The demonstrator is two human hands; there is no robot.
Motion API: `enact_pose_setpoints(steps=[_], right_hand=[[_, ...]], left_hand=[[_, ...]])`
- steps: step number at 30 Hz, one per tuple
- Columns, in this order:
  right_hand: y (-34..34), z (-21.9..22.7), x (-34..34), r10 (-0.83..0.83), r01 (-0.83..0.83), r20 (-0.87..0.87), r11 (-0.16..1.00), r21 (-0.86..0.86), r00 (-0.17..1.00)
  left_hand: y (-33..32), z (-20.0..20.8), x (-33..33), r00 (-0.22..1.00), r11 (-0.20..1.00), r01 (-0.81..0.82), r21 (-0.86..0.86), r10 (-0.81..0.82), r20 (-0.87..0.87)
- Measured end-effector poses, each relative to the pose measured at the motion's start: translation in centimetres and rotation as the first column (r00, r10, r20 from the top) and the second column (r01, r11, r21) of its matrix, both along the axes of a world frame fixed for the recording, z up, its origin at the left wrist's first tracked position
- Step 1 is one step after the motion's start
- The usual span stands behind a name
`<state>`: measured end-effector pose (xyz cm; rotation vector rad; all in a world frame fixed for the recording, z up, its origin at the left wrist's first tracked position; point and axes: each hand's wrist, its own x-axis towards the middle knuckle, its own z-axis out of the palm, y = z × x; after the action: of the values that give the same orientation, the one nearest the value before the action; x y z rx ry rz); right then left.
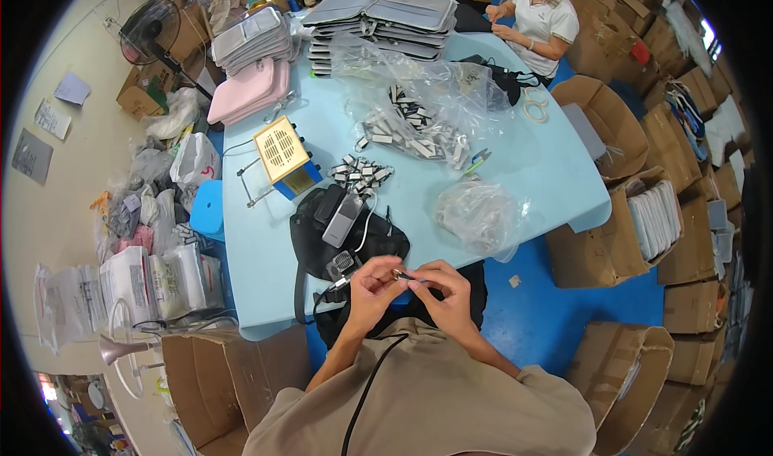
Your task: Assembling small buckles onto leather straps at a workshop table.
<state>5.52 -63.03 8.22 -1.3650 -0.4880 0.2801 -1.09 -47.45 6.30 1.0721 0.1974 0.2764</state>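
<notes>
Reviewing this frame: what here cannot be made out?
- Small metal piece pinched between left hand and right hand, head view: too small to identify.
- Contents of clear bag: blurred by plastic.
- Black bag lower part: hidden behind hands.
- Co-worker top: cut by edge.

Small shiny metal piece point(397, 274) pinched between both hands: too small to identify. Light-blue worktop point(266, 254) near edge hidden behind the hands.
</notes>
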Motion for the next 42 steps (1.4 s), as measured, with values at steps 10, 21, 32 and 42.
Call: enact_pose_setpoints(steps=[10,21,32,42], right_hand=[[0.0,0.1,0.3,-0.078,0.105,0.177,0.983,-0.148,0.981],[-0.1,-0.3,0.8,-0.079,0.12,0.213,0.975,-0.187,0.974],[0.2,-1.3,0.9,0.025,-0.025,-0.008,0.998,-0.051,1.0],[0.7,-2.1,0.5,0.007,-0.005,-0.062,1.0,0.029,0.998]], left_hand=[[0.4,-0.8,-0.3,0.999,0.996,0.049,0.075,-0.048,-0.018],[0.9,-1.2,0.0,0.988,0.986,0.139,0.088,-0.133,-0.074],[1.3,-1.3,-0.3,0.993,0.99,0.083,0.115,-0.072,-0.093],[1.8,-1.1,-0.4,0.984,0.983,0.157,0.098,-0.147,-0.105]])
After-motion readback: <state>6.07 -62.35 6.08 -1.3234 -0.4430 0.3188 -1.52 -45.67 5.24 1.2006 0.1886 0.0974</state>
